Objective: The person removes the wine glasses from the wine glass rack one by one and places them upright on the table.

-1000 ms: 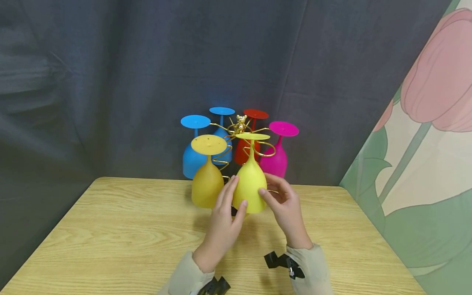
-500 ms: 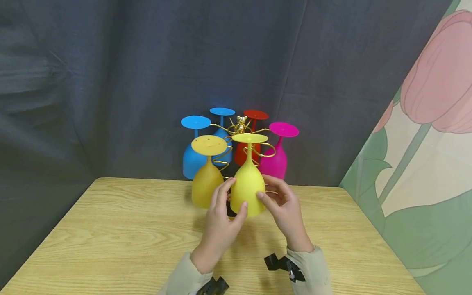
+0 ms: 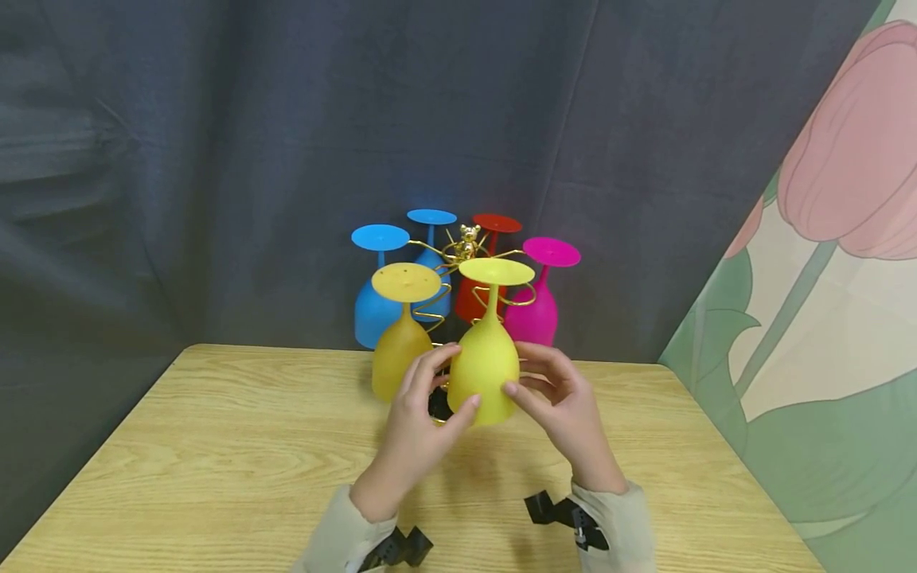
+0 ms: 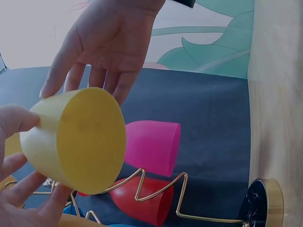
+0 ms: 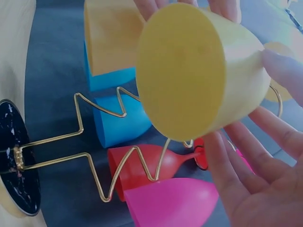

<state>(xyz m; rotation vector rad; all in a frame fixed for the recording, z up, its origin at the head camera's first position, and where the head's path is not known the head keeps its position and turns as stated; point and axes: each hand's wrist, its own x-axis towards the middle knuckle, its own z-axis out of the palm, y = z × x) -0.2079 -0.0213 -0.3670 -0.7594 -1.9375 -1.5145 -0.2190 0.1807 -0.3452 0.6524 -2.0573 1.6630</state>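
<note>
An upside-down bright yellow goblet (image 3: 487,366) is held between both hands in front of a gold wire rack (image 5: 85,137). My left hand (image 3: 419,422) grips its bowl from the left, thumb in front and fingers behind. On the other side my right hand (image 3: 566,414) grips the bowl the same way. Its round foot points up, and both wrist views look into the open mouth of the bowl. Upside down on the rack hang a darker yellow goblet (image 3: 401,358), two blue goblets (image 3: 376,314), a red goblet (image 3: 469,294) and a magenta goblet (image 3: 537,310).
A gold bear figure (image 3: 468,241) tops the rack, whose round black base (image 5: 19,161) has a gold rim. The rack stands near the back of a wooden table (image 3: 251,454). Behind it hangs a dark curtain (image 3: 358,103); a tulip-patterned panel (image 3: 824,318) is at the right.
Both hands have drawn the bright yellow goblet slightly toward me, away from the rack. Its foot has tipped, showing more of its top face. The other goblets have stayed put.
</note>
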